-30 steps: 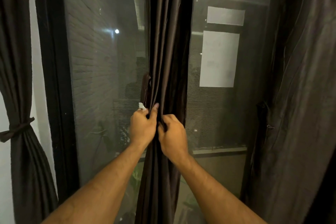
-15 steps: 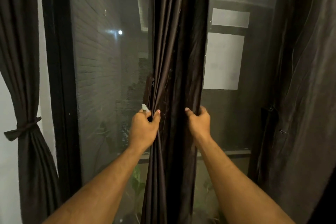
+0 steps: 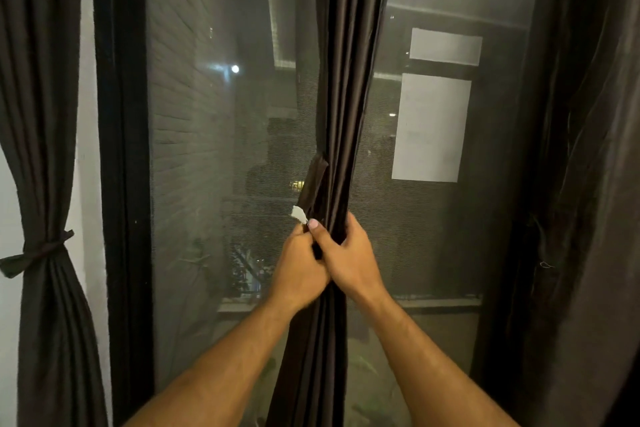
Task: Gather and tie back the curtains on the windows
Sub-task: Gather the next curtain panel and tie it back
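A dark brown curtain (image 3: 349, 87) hangs gathered into a narrow bunch down the middle of the window. My right hand (image 3: 349, 260) wraps round the bunch at waist height and squeezes it together. My left hand (image 3: 299, 267) presses against it from the left and grips the dark tie-back strap (image 3: 313, 184), whose white tag (image 3: 299, 213) sticks up above my thumb. The strap's upper end lies against the curtain's left edge.
At the far left a second curtain (image 3: 41, 114) hangs tied with a knotted band (image 3: 41, 250). A loose dark curtain (image 3: 588, 184) fills the right side. A black window frame (image 3: 121, 149) and mesh-screened glass (image 3: 207, 149) stand behind.
My right hand moved left from the curtain's right edge and closed round the bunch, squeezing it narrower against my left hand. The camera shifted slightly.
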A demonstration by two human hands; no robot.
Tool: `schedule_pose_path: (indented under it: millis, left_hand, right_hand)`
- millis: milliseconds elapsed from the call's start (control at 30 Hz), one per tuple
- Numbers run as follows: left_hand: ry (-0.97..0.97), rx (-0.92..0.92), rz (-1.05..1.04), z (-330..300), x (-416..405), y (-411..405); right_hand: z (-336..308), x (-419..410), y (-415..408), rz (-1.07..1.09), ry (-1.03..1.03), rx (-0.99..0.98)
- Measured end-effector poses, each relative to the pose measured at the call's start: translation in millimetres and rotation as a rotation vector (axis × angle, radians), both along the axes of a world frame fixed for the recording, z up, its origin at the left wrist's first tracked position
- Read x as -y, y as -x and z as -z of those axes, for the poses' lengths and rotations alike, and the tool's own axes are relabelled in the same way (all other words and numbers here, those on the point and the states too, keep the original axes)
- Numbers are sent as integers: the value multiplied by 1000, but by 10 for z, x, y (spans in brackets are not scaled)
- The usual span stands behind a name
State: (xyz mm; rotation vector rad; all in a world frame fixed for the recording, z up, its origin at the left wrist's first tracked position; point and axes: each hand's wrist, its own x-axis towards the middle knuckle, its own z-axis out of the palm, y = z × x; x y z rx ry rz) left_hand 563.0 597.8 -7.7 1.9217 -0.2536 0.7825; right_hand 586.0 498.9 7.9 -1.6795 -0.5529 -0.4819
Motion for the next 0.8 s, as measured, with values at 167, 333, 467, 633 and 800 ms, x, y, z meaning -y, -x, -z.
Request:
schedule_pose_path:
  millis: [167,333,467,633,800]
  left_hand:
    - [86,36,43,38,-170,85]
    - [166,166,-125,-79,-307,90]
    - [307,170,-76,-179,-368,77]
    - [312,89,-6,-153,-322,32]
    - [322,77,-16,-154,-291,1]
  right_hand:
    - [-81,83,-58,94,87,40]
    - [-30,99,-62,176,115,129]
    - [-27,72,-48,140,101,146]
    - [-16,-17,-30,64,96,145]
    - [-62,-43,-11,51,57,118]
